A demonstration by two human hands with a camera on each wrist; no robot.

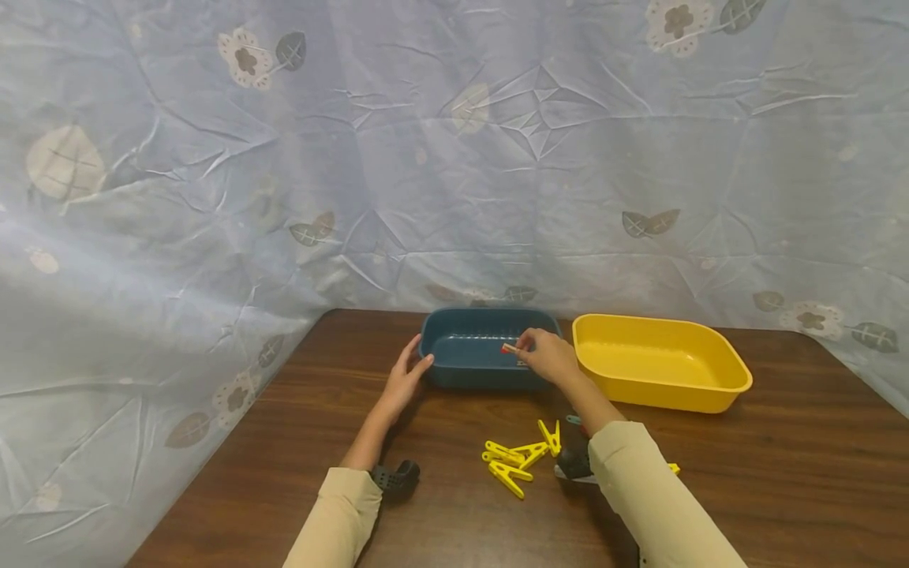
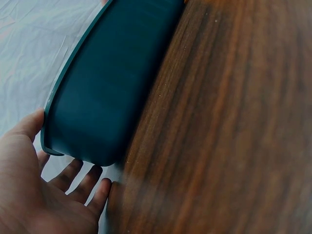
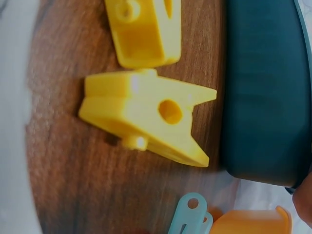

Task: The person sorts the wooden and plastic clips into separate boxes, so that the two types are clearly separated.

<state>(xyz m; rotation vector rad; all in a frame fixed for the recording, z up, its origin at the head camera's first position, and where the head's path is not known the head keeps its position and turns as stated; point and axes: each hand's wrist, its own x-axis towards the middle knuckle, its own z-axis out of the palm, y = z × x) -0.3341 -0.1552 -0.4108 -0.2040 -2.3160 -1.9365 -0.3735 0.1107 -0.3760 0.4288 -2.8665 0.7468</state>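
My left hand [image 1: 405, 381] rests against the left end of a blue basin [image 1: 490, 379]. In the left wrist view its thumb touches the rim and its loosely extended fingers lie along the basin's end wall [image 2: 87, 141]. Over the basin's right part, my right hand [image 1: 552, 356] pinches a small red and whitish piece [image 1: 507, 348], its kind too small to tell. Several yellow clothespins [image 1: 508, 476] lie on the table in front of the basin. The right wrist view shows one yellow clothespin [image 3: 146, 114] large and close, with only my right fingertips [image 3: 303, 202] at the edge.
A yellow basin [image 1: 663, 393] stands to the right of the blue one. Near my right wrist lies a teal clip [image 3: 190, 212], partly covered in the head view. Another yellow bit [image 1: 674, 468] shows beyond my right sleeve. A patterned curtain [image 1: 454, 197] hangs behind the wooden table [image 1: 284, 465].
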